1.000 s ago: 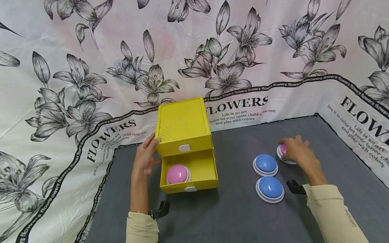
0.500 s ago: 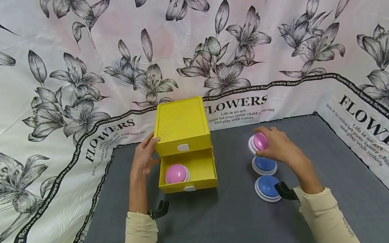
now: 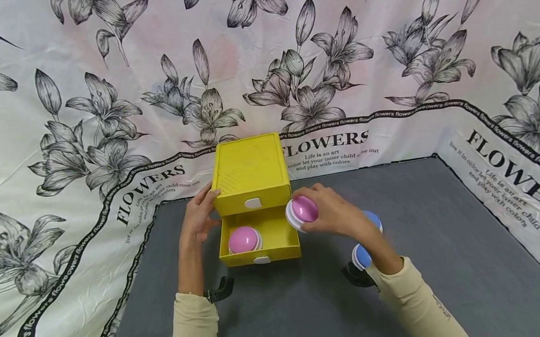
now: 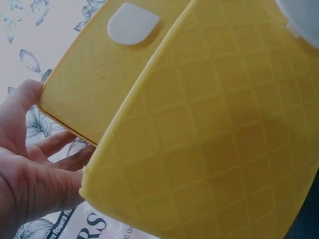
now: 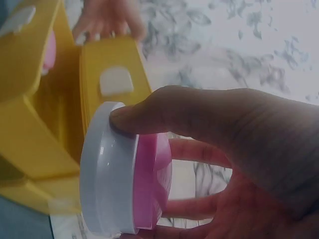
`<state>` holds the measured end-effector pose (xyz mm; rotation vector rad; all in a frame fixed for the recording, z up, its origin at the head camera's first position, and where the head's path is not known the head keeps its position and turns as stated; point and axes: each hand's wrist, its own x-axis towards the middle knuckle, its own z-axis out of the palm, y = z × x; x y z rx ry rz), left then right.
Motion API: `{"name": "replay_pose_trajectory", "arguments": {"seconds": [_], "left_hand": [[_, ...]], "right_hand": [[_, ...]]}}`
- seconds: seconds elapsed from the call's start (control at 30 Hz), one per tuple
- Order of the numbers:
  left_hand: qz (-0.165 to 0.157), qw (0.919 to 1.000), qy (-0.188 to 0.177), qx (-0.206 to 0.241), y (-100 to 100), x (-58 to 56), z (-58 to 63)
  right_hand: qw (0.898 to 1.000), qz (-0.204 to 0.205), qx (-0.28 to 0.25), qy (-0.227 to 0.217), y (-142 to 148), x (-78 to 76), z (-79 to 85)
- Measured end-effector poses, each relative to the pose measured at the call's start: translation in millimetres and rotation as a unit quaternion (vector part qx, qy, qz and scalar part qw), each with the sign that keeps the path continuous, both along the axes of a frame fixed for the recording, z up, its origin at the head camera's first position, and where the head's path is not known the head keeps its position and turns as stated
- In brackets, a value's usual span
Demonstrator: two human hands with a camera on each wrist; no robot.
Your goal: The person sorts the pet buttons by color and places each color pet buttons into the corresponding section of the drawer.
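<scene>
My right hand [image 3: 333,213] grips a pink-domed push button [image 5: 112,169] by its round white base, tilted on edge, with the thumb on the rim. In the head view it overlaps the right end of the pulled-out lower drawer [image 3: 240,259]. That drawer belongs to a yellow two-drawer box [image 3: 251,164], whose upper drawer is closed. Another pink push button [image 3: 243,239] sits in the lower drawer's left part. My left hand [image 3: 198,217] rests against the box's left side, fingers spread, one fingertip at the front top corner [image 4: 42,99].
Two blue push buttons stand on the grey table to the right; the right arm partly hides the rear one [image 3: 373,220] and the front one [image 3: 361,257]. A flower-printed cloth [image 3: 332,150] rises behind the box and along both sides.
My right hand has picked up the pink push button from behind the blue ones and carried it left to the open lower drawer. The left hand stays at the box.
</scene>
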<state>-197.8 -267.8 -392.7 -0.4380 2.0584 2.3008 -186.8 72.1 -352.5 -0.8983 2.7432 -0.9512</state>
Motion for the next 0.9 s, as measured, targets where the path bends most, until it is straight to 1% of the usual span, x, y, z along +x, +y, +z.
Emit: {"name": "replay_pose_trajectory", "arguments": {"seconds": [0.23,0.3,0.4,0.47,0.57,0.67,0.73,0.8,0.9], "left_hand": [[-0.004,1.0000,0.000,0.000,-1.2,1.1,0.2],[-0.005,1.0000,0.001,0.000,-1.2,1.3,0.3],[-0.007,1.0000,0.001,0.001,-0.8,1.5,0.4],[-0.009,1.0000,0.001,0.002,-1.3,1.5,0.1],[-0.013,0.9999,0.001,-0.001,-1.9,1.2,0.0],[-0.014,0.9999,0.002,-0.003,-2.4,1.0,0.3],[-0.012,0.9999,0.002,-0.004,-2.7,1.0,0.5],[-0.011,0.9999,0.002,-0.006,-2.9,1.2,0.5],[-0.015,0.9999,0.005,-0.005,-3.3,1.5,-0.4]], "right_hand": [[0.999,0.040,0.014,-0.008,-32.9,9.3,1.3],[0.999,0.043,0.016,-0.010,-41.6,11.7,-0.5],[0.999,0.042,0.025,-0.001,-53.7,14.6,-6.6],[0.999,0.040,0.031,0.018,-60.8,15.9,-12.4],[0.997,0.033,0.036,0.066,-68.6,17.3,-21.0],[0.991,0.026,0.045,0.122,-75.1,16.6,-28.4],[0.988,0.026,0.058,0.142,-79.1,15.2,-32.2],[0.988,0.029,0.071,0.135,-82.5,13.0,-34.9],[0.990,0.033,0.090,0.103,-86.1,9.6,-37.0]]}}
